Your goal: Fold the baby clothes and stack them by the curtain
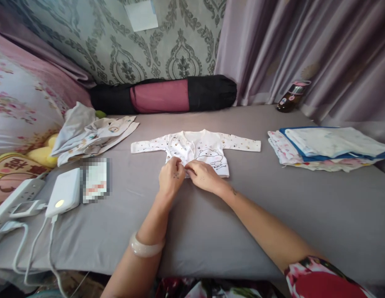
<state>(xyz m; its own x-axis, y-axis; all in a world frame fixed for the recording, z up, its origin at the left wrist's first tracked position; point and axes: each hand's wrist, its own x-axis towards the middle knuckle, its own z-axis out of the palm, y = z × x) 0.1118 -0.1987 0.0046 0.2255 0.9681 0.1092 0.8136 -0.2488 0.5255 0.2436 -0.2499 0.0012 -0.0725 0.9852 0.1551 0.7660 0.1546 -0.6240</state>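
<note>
A small white baby shirt [207, 142] lies spread flat on the grey sheet, both sleeves stretched out sideways. Small prints dot its sleeves and left front, and a line-drawn animal with lettering marks the right front. At its lower hem, left of the middle, my left hand [173, 176] has its fingers pinched on the cloth. My right hand [202, 174] meets it from the right, fingertips closed at the same spot. Whatever lies exactly between the fingertips is hidden by the hands.
Folded clothes [329, 147] are stacked at the right, with a dark bottle [291, 97] behind them. Loose clothes [93, 132] lie at the left, near a white power bank [64, 192], cables and a power strip [16, 198]. A long black and pink bag [161, 96] lines the wall.
</note>
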